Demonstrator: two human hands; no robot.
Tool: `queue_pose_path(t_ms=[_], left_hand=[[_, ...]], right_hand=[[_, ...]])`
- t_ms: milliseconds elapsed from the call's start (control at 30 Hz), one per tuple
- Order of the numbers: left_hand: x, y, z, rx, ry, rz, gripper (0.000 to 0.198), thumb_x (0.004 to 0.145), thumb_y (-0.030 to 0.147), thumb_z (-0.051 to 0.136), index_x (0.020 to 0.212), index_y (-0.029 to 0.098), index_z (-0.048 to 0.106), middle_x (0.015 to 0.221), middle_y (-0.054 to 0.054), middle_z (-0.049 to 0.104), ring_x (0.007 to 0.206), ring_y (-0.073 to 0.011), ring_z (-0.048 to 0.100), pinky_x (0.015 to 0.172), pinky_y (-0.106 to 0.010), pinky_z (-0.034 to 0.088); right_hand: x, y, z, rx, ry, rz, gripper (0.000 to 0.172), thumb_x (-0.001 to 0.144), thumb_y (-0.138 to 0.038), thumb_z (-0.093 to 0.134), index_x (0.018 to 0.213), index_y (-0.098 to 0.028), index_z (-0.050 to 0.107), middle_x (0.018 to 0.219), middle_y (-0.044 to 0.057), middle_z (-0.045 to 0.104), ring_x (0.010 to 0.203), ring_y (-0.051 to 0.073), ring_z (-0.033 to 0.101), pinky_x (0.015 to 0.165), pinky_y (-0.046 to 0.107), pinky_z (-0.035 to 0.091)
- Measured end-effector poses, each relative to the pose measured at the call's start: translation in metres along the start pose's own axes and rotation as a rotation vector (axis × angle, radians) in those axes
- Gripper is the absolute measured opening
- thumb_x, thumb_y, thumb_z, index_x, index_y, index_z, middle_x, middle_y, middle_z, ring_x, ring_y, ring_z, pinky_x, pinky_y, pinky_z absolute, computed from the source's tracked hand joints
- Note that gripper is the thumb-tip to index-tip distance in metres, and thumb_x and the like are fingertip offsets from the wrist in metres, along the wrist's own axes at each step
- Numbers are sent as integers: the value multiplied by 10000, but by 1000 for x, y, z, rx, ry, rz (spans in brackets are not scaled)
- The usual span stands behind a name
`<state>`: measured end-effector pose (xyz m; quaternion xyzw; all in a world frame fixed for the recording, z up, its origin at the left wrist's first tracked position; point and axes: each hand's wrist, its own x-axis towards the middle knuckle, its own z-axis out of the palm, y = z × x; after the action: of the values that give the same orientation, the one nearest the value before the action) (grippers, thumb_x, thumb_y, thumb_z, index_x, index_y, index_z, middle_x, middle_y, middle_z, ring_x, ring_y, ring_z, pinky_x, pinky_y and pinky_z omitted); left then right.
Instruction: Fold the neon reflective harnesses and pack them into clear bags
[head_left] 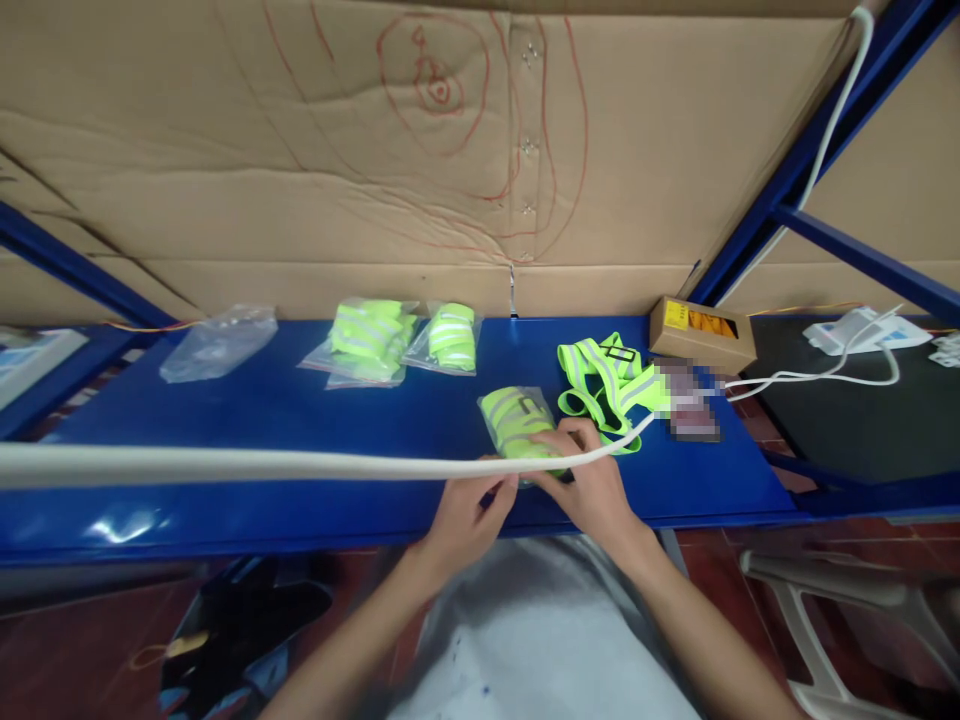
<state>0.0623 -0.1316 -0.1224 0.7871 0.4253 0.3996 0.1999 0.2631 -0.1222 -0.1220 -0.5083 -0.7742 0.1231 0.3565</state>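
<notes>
A clear plastic bag with a folded neon-yellow reflective strap (510, 413) lies at the blue table's near side, between my hands. My left hand (466, 522) is closed at the bag's near edge, thumb and fingers pinched together; the white cable crosses in front of its fingertips. My right hand (592, 490) grips the bag's near right corner, fingers on top and thumb below. Just beyond my right hand lies a loose neon-yellow reflective strap (589, 362) with a black buckle, in tangled loops.
A white cable (300, 465) runs across the view over the bag. Toward the back are bagged yellow straps (371, 335), another bagged strap (452, 338), a clear plastic bag (219, 345) and an open cardboard box (701, 337). A blurred patch (690, 400) lies beside the loose strap.
</notes>
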Motion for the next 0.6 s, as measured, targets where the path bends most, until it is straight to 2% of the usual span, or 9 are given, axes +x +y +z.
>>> queue_pose_path(t_ms=[67, 200, 267, 333, 400, 500, 600], left_hand=[[0, -1, 0, 47, 7, 77, 257, 1008, 182, 493, 792, 199, 632, 701, 5, 648, 627, -128, 591, 634, -251, 465], [-2, -3, 3, 312, -4, 310, 236, 930, 87, 525, 727, 202, 567, 683, -1, 622, 638, -149, 586, 620, -288, 424], [-1, -4, 1, 433, -22, 390, 225, 899, 70, 546, 718, 204, 558, 690, -7, 623, 661, -168, 599, 631, -309, 426], [1, -5, -4, 506, -12, 413, 203, 897, 89, 560, 731, 204, 578, 697, -15, 631, 676, -185, 604, 663, -328, 443], [5, -5, -11, 497, 48, 376, 186, 906, 118, 561, 748, 204, 606, 708, -26, 641, 694, -194, 603, 703, -342, 463], [11, 0, -24, 344, 144, 263, 206, 915, 117, 533, 748, 200, 620, 713, -30, 641, 711, -186, 589, 715, -333, 477], [16, 14, -34, 201, 186, 193, 213, 923, 103, 524, 755, 194, 619, 692, -11, 618, 687, -164, 564, 684, -306, 469]], right_hand=[[1, -4, 0, -41, 18, 27, 276, 921, -364, 723, 1173, -262, 674, 1152, 108, 587, 945, 255, 688, 758, 366, 595], [8, -13, 4, -161, -39, 121, 177, 871, -229, 734, 1025, -241, 647, 1044, 77, 620, 771, 222, 664, 570, 300, 514], [12, -16, 4, -183, -77, 145, 144, 867, -188, 718, 970, -235, 628, 980, 62, 615, 750, 225, 660, 577, 309, 519], [15, -16, 1, -143, -93, 113, 146, 887, -199, 710, 1000, -234, 625, 985, 64, 617, 831, 251, 684, 670, 350, 572], [14, -16, -5, -61, -97, 29, 329, 897, -282, 740, 1192, -238, 603, 1140, 101, 621, 1011, 294, 694, 804, 418, 609], [6, -15, -16, 1, -126, -149, 725, 879, -446, 773, 1496, -283, 430, 1420, 160, 522, 1298, 352, 593, 986, 512, 586], [0, -15, -25, -52, -123, -265, 800, 891, -490, 750, 1573, -315, 370, 1489, 168, 495, 1377, 366, 539, 1055, 541, 557]])
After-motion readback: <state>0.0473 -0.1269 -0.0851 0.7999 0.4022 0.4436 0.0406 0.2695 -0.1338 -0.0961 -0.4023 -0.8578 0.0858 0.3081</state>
